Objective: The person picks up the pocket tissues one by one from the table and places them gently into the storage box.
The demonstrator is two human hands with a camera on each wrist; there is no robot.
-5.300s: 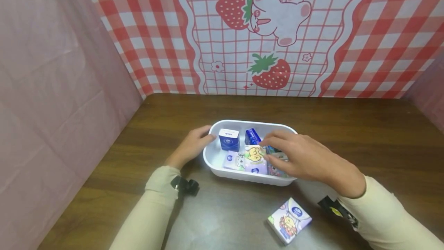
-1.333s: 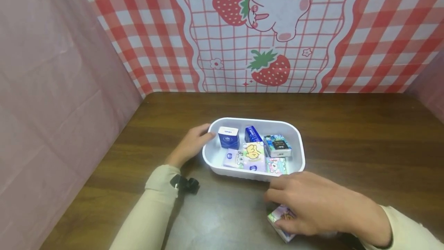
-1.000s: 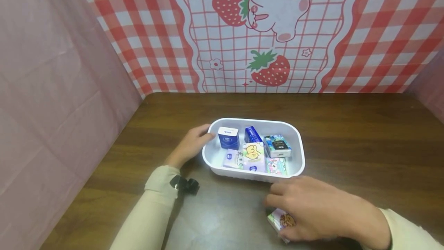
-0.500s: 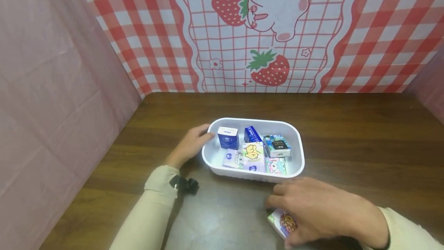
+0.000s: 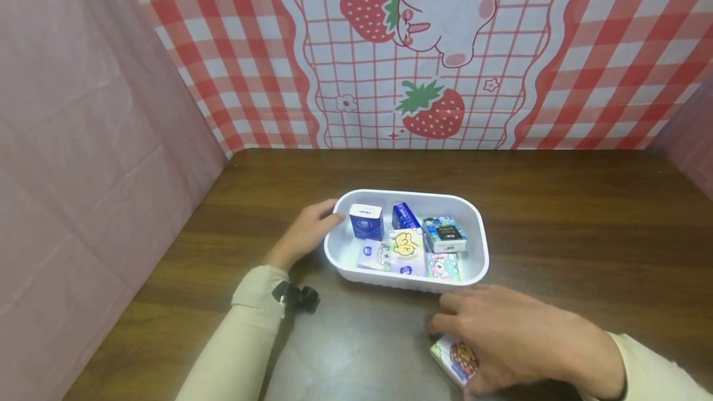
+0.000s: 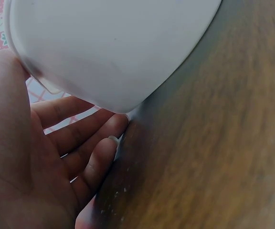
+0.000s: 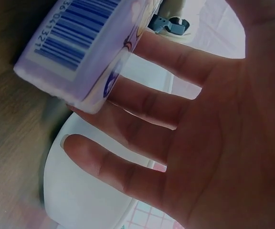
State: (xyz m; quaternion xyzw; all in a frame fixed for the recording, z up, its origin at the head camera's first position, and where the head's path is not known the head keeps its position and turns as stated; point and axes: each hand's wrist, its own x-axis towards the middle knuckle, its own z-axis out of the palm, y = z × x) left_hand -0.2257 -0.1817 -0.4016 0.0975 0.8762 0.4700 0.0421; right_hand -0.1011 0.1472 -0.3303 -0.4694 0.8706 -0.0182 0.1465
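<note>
A white plastic tub [image 5: 342, 265] stands on the table, and my left hand [image 5: 306, 232] grips its left end, thumb over the rim. The left wrist view shows the fingers [image 6: 82, 136] along the tub's outer wall. In front of the tub, my right hand [image 5: 507, 336] holds a small lilac tissue pack [image 5: 453, 356] with a cartoon print, thumb at the near edge and fingers at the far side. Its barcode side [image 7: 78, 36] shows in the right wrist view. The hand hides much of the pack from above.
Inside the tub are a dark blue pack [image 5: 367, 226], a blue pack [image 5: 405, 216], a blue-green pack [image 5: 445, 234], a yellow-bear pack [image 5: 406, 252], a lilac pack [image 5: 373, 255] and a pink-printed pack [image 5: 444, 267]. A red-checked cloth [image 5: 256, 48] hangs behind the table [image 5: 585, 221].
My right hand has moved from over the tub's right side down to the tissue pack on the table. Lately its thumb has slid slightly toward me. The left hand stays at the tub.
</note>
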